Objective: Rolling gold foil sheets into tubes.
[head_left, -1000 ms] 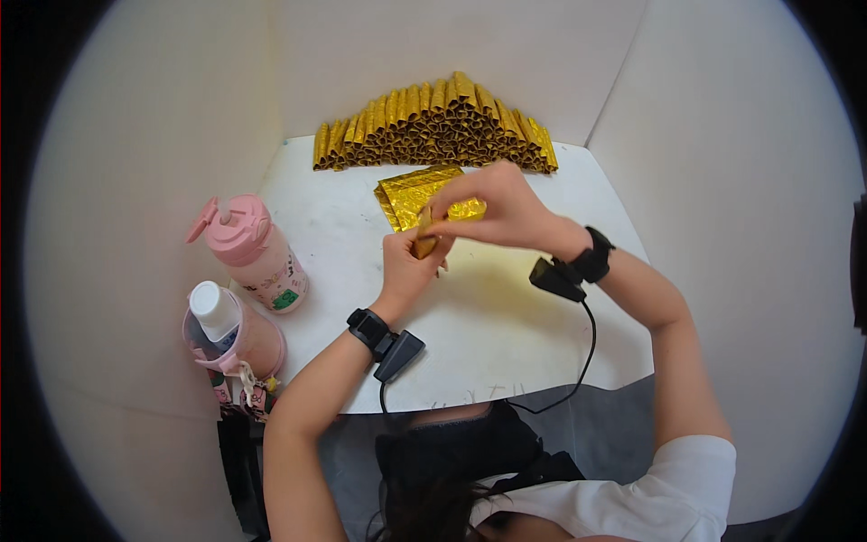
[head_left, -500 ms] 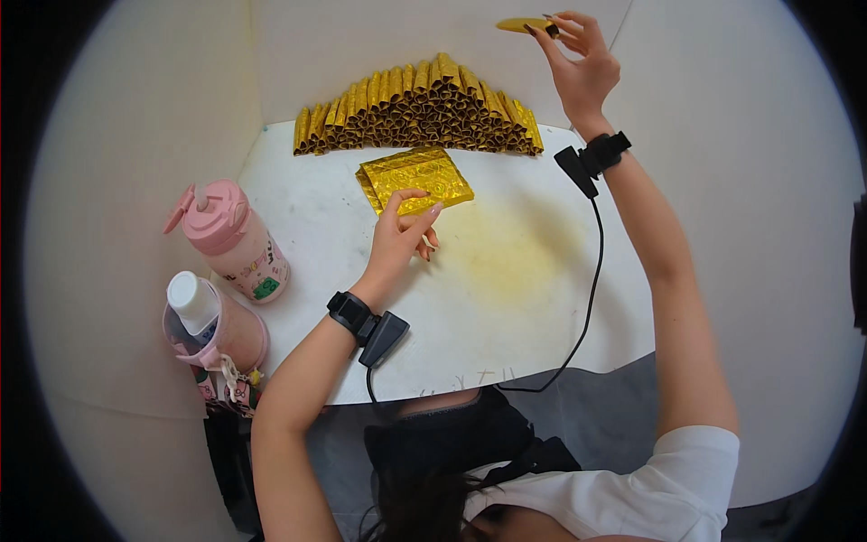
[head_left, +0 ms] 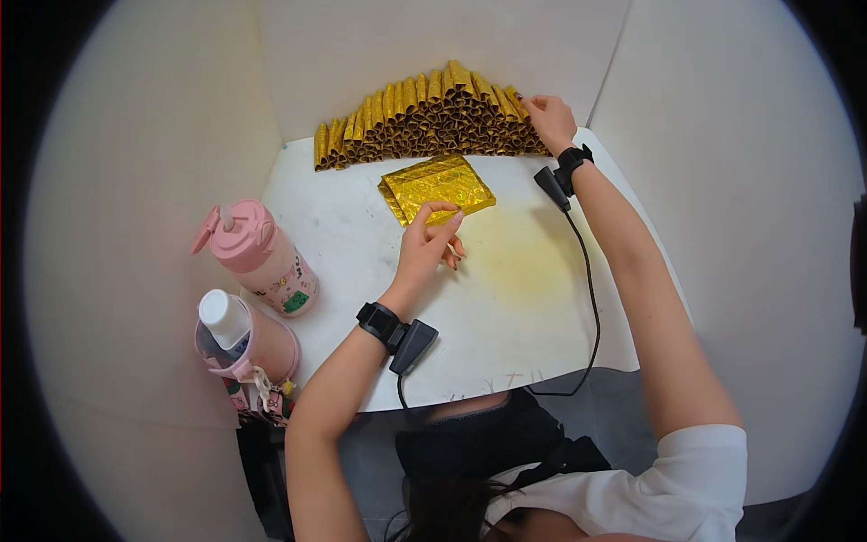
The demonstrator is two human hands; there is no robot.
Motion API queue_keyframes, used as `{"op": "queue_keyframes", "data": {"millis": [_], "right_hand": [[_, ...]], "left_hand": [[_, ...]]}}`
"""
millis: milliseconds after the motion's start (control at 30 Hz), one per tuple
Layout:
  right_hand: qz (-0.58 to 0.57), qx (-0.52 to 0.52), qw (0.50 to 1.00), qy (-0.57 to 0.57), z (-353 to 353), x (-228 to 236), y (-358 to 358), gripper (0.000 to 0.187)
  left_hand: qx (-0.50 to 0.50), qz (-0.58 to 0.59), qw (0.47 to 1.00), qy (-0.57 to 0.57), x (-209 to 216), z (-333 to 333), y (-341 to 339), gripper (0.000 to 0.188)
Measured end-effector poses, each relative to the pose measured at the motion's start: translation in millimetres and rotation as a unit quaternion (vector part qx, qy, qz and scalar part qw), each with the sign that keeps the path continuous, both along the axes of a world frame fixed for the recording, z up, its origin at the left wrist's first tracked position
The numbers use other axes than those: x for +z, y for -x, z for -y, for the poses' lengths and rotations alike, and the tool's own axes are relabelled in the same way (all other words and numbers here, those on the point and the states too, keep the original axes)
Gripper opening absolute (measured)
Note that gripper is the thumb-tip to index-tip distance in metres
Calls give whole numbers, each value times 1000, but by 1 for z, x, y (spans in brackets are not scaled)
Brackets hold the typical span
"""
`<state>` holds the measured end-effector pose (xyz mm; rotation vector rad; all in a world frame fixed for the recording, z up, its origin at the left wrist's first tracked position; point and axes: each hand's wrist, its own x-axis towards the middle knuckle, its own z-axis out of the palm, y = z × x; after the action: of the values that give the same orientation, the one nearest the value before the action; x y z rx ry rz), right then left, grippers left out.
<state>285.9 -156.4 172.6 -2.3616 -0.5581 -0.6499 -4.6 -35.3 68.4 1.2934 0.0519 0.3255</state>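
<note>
A heap of rolled gold paper tubes [head_left: 424, 122] leans against the back wall, their hollow dark ends toward me. At its upper right slope, my right hand [head_left: 551, 120] pinches a gold tube [head_left: 514, 94] lying among the others; the fingers hide part of it. In front of the heap lies a stack of flat gold foil paper sheets [head_left: 440, 188]. My left hand [head_left: 428, 246] rests at the near edge of these sheets, fingers loosely bent and apart, holding nothing.
A pink water bottle [head_left: 269, 262] with its lid flipped up stands on the left of the white table [head_left: 506, 334]. Nearer me is a pink cup-shaped holder [head_left: 278, 348] with a white-capped container [head_left: 224, 316]. Black cables [head_left: 591, 298] run from both wrist devices; pale walls enclose the table.
My right hand has come down from high at the right wall to the heap's right side, bringing the gold tube with it. The left hand keeps its place by the sheets; the view has shifted slightly.
</note>
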Motion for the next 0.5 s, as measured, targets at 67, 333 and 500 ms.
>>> {"op": "queue_keyframes", "data": {"millis": [67,333,500], "right_hand": [[-10,-7,999,-32,6,-6,-11,38],[-6,102,983,-150,42,-6,-25,25],[-134,298,944,-36,36,-18,38,24]], "left_hand": [[-1,-1,1000,-9,0,0,0,26],[-5,1,1000,5,0,0,-1,24],[44,-18,999,11,1,-2,1,23]]}}
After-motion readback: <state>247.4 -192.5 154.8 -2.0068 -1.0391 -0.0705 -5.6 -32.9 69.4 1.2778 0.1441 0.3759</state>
